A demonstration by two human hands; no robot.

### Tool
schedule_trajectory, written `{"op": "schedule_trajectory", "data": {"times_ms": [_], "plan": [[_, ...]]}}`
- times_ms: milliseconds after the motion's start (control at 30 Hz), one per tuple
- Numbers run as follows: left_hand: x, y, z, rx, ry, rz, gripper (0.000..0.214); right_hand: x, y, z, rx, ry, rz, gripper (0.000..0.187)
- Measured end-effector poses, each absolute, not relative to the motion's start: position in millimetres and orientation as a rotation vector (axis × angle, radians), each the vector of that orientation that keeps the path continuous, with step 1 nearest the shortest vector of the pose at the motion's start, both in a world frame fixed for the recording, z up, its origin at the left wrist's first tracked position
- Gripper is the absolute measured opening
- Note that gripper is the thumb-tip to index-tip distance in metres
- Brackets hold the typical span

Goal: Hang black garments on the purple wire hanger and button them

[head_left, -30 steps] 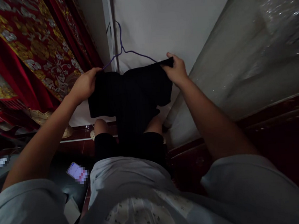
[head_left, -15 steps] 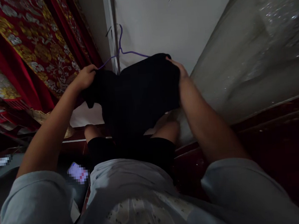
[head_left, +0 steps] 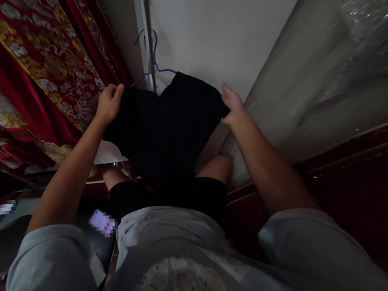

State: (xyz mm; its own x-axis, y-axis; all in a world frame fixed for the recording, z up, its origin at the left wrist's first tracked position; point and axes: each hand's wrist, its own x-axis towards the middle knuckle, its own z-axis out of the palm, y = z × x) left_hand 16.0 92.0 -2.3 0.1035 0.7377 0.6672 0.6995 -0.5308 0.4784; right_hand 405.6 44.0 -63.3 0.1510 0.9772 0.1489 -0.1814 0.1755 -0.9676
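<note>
A pale wall (head_left: 225,35) rises in front of you, and beside it on your right stands a large bulk under clear plastic sheeting (head_left: 309,78), glossy and wrinkled. On your left hangs richly patterned red cloth (head_left: 56,62), worked in gold and silver floral shapes. Your grey shirt (head_left: 188,240) fills the lower middle, with pale printed patches across its front, and below its hem come your black shorts (head_left: 171,194) and bare knees. A dark, smooth surface (head_left: 11,254) lies low on your left.

The black garment (head_left: 165,125) hangs between your two hands, in front of the wall and above your knees; its lower edge merges with the shorts, so you cannot tell exactly where it ends. The purple hanger (head_left: 156,67) shows above its neckline, its hook up against a narrow upright metal bar (head_left: 150,46).

Your left hand (head_left: 110,105) is at the garment's left shoulder, thumb near the fingers; whether cloth is pinched between them, you cannot tell. Your right hand (head_left: 232,103) is at the opposite sleeve, thumb and fingers spread apart, with the sleeve's corner reaching into the gap.

Smallest is the phone (head_left: 97,219), its screen lit and partly pixelated, on your left near the shirt.
</note>
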Motion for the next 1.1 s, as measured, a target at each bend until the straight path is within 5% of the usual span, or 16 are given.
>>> {"op": "schedule_trajectory", "data": {"times_ms": [133,400,667,800,933,1100], "plan": [[25.8,85.4,-0.4,2.386,1.475,1.400,0.034,417.1,46.6,-59.9,-0.918,-1.011,1.228,0.036],[67.7,16.4,35.4,2.546,1.329,1.591,0.042,402.9,31.4,-19.2,-0.707,-0.938,0.673,0.019],[75.2,-21.1,71.2,1.476,1.043,1.228,0.044,302.5,-72.1,-13.3,-0.665,-1.950,0.291,0.046],[49.3,-51.8,61.1,1.524,1.082,1.093,0.032,280.1,-83.4,-29.7,-0.360,-2.444,0.322,0.044],[21.2,-79.1,43.5,1.710,1.263,0.720,0.029,293.9,-42.7,-43.5,-0.505,-2.340,0.143,0.038],[12.4,-91.6,42.3,1.974,1.310,0.918,0.028,308.5,7.5,-67.1,-0.711,-2.349,-0.046,0.086]]}}
